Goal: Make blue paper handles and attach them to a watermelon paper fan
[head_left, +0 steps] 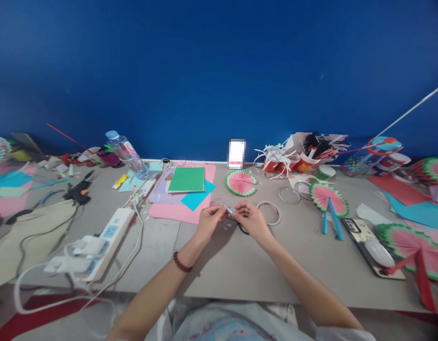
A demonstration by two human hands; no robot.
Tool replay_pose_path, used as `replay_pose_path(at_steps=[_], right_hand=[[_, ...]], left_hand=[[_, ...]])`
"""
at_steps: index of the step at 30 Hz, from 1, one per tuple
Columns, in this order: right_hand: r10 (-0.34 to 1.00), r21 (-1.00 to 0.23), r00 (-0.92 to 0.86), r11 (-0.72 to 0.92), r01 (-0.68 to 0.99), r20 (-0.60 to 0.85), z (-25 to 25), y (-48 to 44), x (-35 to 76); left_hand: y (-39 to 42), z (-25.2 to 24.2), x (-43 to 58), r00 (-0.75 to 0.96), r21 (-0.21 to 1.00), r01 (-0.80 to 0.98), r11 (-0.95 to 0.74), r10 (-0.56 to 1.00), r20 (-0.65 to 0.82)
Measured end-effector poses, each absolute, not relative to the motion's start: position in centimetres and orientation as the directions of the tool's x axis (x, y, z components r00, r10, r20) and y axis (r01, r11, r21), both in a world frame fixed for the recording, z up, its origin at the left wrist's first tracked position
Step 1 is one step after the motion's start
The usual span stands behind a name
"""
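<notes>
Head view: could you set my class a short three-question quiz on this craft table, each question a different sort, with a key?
1. Multiple choice: which wrist wears the bracelet? A) left B) right C) both D) neither
2. True or false: the mouse rests on the phone.
3. Fill in: the left hand and right hand hold a small item at their ____.

Key: 1. A; 2. True; 3. fingertips.
</notes>
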State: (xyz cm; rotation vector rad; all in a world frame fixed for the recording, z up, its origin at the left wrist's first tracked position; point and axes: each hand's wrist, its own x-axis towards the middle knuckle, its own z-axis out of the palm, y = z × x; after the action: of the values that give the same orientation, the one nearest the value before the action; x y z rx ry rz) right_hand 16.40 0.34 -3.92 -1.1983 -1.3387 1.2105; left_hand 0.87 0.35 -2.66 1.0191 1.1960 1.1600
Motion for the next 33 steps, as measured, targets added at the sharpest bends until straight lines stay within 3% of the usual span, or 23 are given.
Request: replay_pose_path(at_steps=[33], right_hand=[[0.998,-0.993,-0.061,0.037,0.109,0.03,-3.52,0.09,16.21]], left_hand=[[0.06,-3.21,1.7,-0.053,0.976,-0.193,0.101,0.992,-0.113]])
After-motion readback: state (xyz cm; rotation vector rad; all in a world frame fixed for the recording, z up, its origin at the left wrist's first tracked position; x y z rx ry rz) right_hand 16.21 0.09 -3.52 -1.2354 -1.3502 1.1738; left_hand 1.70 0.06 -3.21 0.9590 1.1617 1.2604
